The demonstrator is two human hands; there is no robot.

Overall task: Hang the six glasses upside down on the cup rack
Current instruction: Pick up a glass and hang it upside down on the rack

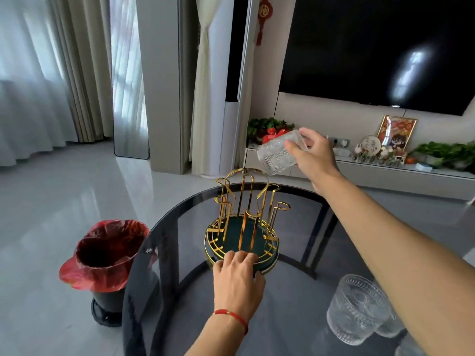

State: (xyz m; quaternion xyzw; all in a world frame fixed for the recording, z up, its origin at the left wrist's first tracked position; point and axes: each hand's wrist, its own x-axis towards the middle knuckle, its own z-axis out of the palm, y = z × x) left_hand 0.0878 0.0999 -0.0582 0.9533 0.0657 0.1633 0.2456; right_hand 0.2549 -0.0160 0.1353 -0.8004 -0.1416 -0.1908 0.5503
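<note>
A gold wire cup rack (244,201) with a dark green round base stands on the dark glass table (295,227); none of its prongs carries a glass. My left hand (237,276) rests on the near rim of the base, fingers curled over it. My right hand (312,152) holds a clear embossed glass (275,156) by its bottom, tilted with its mouth down and to the left, just above and right of the rack's top ring. More clear glasses (357,312) stand on the table at the lower right, partly hidden by my right forearm.
A black bin with a red bag (106,253) stands on the floor left of the table. Beyond the table runs a low white TV cabinet (385,173) with plants and ornaments, under a wall-mounted TV (372,47).
</note>
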